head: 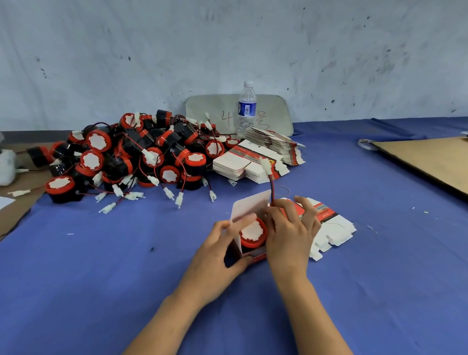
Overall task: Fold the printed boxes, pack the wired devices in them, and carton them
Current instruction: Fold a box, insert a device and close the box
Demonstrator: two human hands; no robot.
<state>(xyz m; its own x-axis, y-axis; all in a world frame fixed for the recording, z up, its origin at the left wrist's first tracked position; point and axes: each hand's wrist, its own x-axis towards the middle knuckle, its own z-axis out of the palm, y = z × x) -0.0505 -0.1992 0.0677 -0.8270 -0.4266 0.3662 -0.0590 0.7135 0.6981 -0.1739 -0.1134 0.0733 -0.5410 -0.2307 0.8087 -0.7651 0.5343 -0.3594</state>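
While your left hand [220,246] is gripping the open printed box [249,204] near the table's [119,253] front edge, wired device [253,231] sitting inside, your right hand [289,227] is pinching its wire [271,184], which is sticking up toward the far edge

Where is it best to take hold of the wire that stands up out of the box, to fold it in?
Probably the white connector at its free end, pinched from above. The wire rises nearly upright from the device in the open box, so that end is highest and clear. The right hand pinches only its foot; the left hand grips the box.
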